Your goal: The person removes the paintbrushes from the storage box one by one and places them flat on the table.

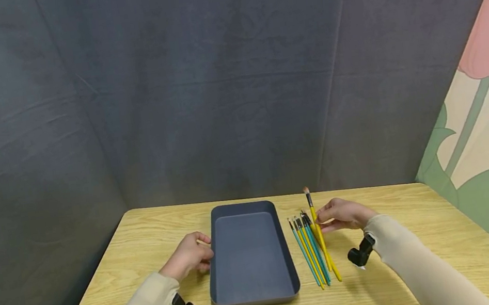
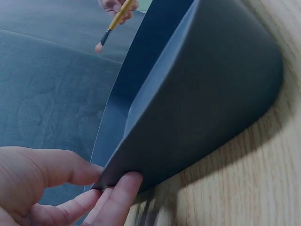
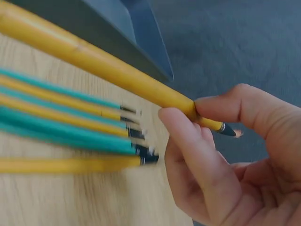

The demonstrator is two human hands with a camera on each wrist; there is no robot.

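A dark grey rectangular tray (image 1: 251, 261) lies on the table with its inside bare. My left hand (image 1: 191, 254) is at its left side; in the left wrist view the thumb and fingers pinch the tray's rim (image 2: 110, 165). My right hand (image 1: 342, 213) pinches a yellow paintbrush (image 3: 108, 70) between thumb and fingers, bristles pointing away and up. That brush is raised above a row of several paintbrushes (image 1: 307, 253) with teal and yellow handles, which lie side by side at the tray's right. Their bristle ends point toward the table's far edge.
The light wooden table (image 1: 161, 226) ends at a dark grey cloth (image 1: 218, 99) hanging behind and at the left. A flower-patterned curtain (image 1: 482, 140) hangs at the right. Small black wrist cameras are strapped to both sleeves.
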